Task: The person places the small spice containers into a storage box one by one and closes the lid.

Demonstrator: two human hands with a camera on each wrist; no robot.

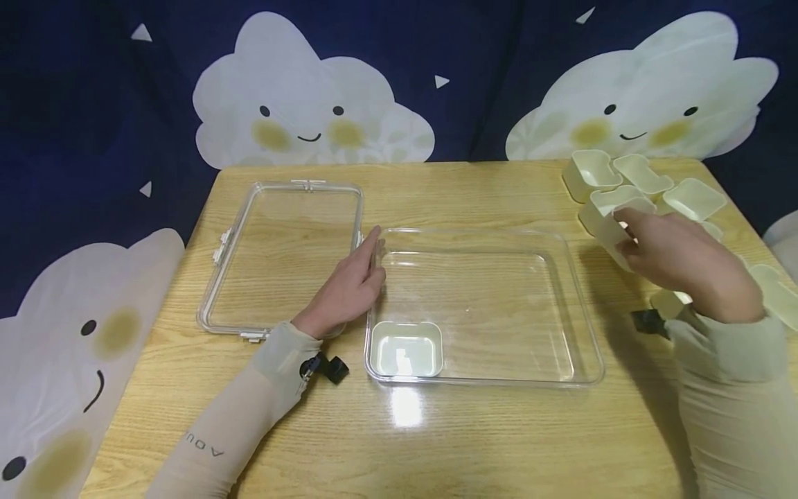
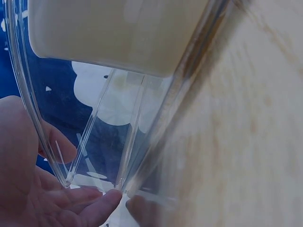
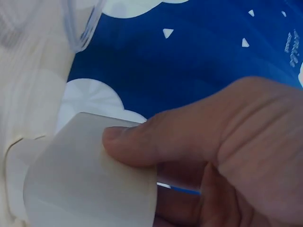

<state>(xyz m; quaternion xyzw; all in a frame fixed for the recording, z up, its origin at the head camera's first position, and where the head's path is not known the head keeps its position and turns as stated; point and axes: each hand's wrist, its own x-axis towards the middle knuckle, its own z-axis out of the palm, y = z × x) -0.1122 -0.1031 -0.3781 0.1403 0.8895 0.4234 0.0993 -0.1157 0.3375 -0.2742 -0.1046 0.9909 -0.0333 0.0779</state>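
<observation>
A clear rectangular box [image 1: 486, 374] lies in the middle of the table, with one small cream container [image 1: 408, 350] in its near left corner. My left hand [image 1: 346, 291] touches the box's left wall, its index finger stretched along the rim; the left wrist view shows the fingers at the clear wall. At the right, my right hand [image 1: 682, 253] pinches a cream container [image 3: 90, 175] by its wall. In the right wrist view the thumb presses the outer face, and the other fingers are partly hidden behind it.
A clear lid [image 1: 215, 305] with white clips lies left of the box. Several cream containers, such as one at the back [image 1: 580, 184] and one at the right edge [image 1: 776, 298], stand around my right hand. Behind the table [image 1: 499, 443] hangs a dark blue cloud-patterned cloth [image 1: 474, 41].
</observation>
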